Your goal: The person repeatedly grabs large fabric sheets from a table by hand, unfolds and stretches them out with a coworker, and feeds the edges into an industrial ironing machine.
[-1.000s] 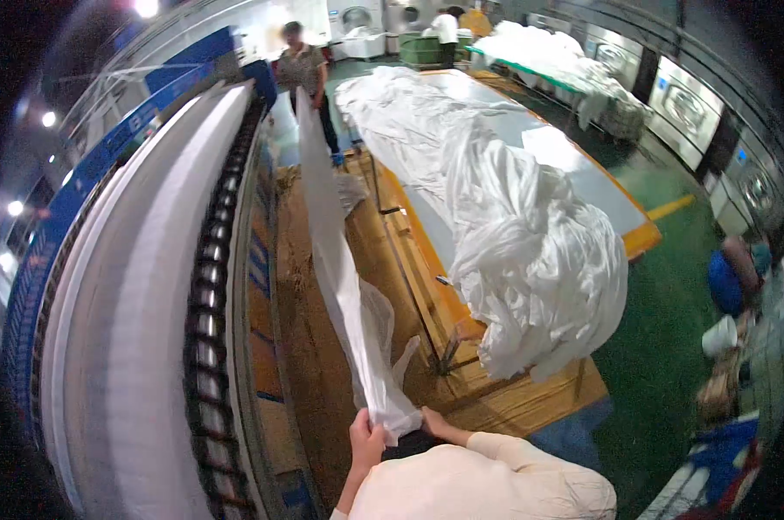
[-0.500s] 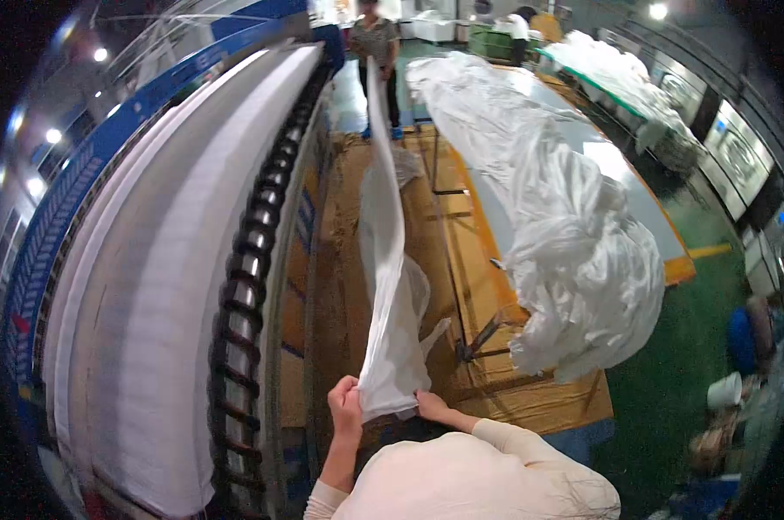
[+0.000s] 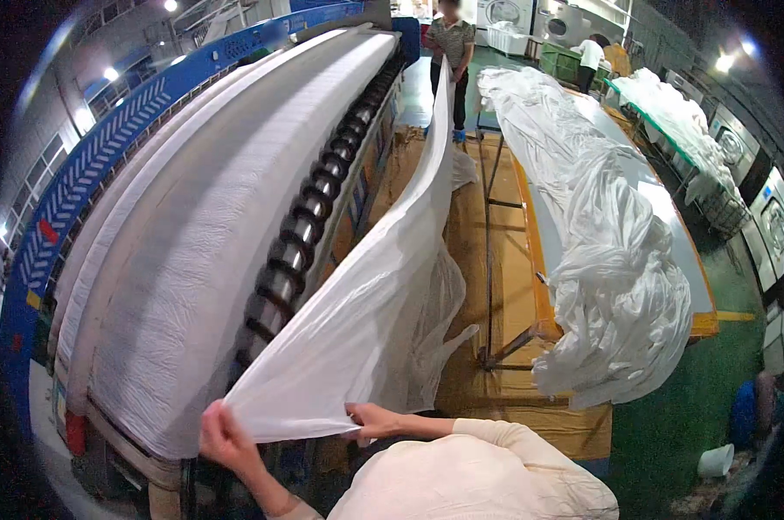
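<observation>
A long white sheet [image 3: 357,321] stretches from my two hands toward another person standing at the far end. My left hand [image 3: 225,436] is closed on its near left corner, close to the front end of a long machine with a white padded bed [image 3: 179,286]. Further right, my right hand [image 3: 374,421] pinches the sheet's near edge. Between my hands that edge is drawn out, and the rest hangs in folds above the brown floor covering. Alongside the machine bed runs a dark roller with spiral coils [image 3: 309,217], which the sheet partly covers near me.
On the right, a heap of crumpled white linen [image 3: 617,251] spills over the near end of an orange-edged table [image 3: 708,325]. The other person [image 3: 451,52] holds the sheet's far end. Behind are a green-edged cart [image 3: 660,126] of linen and a white bucket [image 3: 715,462].
My left hand has swung left to the machine with the sheet's corner, spreading its near edge wider. The right hand still grips the edge. The camera view has turned left.
</observation>
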Tool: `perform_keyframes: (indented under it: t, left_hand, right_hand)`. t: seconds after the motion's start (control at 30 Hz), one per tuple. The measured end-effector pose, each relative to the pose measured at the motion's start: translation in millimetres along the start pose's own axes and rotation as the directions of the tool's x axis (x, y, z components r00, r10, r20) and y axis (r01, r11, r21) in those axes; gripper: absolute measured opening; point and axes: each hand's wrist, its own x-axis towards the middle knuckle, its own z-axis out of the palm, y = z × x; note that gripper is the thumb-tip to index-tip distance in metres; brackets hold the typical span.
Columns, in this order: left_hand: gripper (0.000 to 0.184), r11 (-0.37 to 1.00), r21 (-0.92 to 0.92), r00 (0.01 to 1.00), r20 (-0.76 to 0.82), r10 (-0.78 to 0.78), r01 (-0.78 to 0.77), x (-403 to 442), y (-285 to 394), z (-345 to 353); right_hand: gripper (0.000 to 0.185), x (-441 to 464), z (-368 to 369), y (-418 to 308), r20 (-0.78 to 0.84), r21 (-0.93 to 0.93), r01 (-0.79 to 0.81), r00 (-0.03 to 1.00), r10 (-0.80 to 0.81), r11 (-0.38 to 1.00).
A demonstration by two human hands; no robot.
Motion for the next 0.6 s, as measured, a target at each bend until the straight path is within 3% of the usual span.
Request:
perform_keyframes:
  t: [0.13, 0.17, 0.3, 0.33, 0.37, 0.4, 0.43, 0.5, 0.6]
  left_hand:
    - [0.018, 0.972, 0.234, 0.987, -0.16, 0.014, 0.024, -2.0, -20.7, -47.6]
    - [0.019, 0.962, 0.237, 0.985, -0.131, -0.109, 0.138, -10.7, -31.6, -61.5]
    - [0.018, 0.838, 0.543, 0.962, -0.2, 0.185, -0.048, -3.1, -32.6, -94.5]
    - [0.017, 0.828, 0.558, 0.953, -0.216, 0.213, -0.058, -2.8, -35.7, -101.6]
    - [0.017, 0.817, 0.572, 0.943, -0.23, 0.24, -0.068, -2.7, -41.5, -109.5]
    - [0.016, 0.806, 0.587, 0.932, -0.243, 0.267, -0.077, -3.9, -47.5, -117.7]
    - [0.016, 0.816, 0.578, 0.953, -0.26, 0.157, 0.023, -6.3, -50.4, -125.5]
    - [0.016, 0.754, 0.657, 0.969, -0.202, 0.145, 0.024, 0.9, -57.2, -137.9]
    - [0.016, 0.704, 0.71, 0.979, -0.135, 0.153, -0.013, 15.2, -68.2, -145.6]
  right_hand:
    - [0.045, 9.7, 20.3, -30.5, 0.177, 0.133, 0.098, 0.977, -0.121, 0.986]
    - [0.046, 16.0, 29.3, -29.6, 0.239, 0.183, 0.082, 0.963, -0.125, 0.98]
    - [0.046, 16.3, 45.3, -62.4, 0.333, 0.22, 0.09, 0.929, -0.161, 0.971]
    - [0.046, 14.6, 46.2, -73.0, 0.348, 0.211, 0.084, 0.925, -0.156, 0.974]
    - [0.041, 25.4, 71.0, -44.5, 0.325, 0.309, 0.148, 0.912, -0.251, 0.939]
    - [0.039, 24.8, 69.4, -54.1, 0.393, 0.289, 0.101, 0.894, -0.214, 0.952]
    - [0.038, 21.9, 63.6, -72.9, 0.457, 0.264, 0.054, 0.872, -0.175, 0.963]
    - [0.037, 18.4, 61.1, -100.3, 0.523, 0.251, -0.014, 0.843, -0.124, 0.968]
    - [0.036, 43.7, 81.9, -84.0, 0.381, 0.156, 0.286, 0.866, -0.325, 0.945]
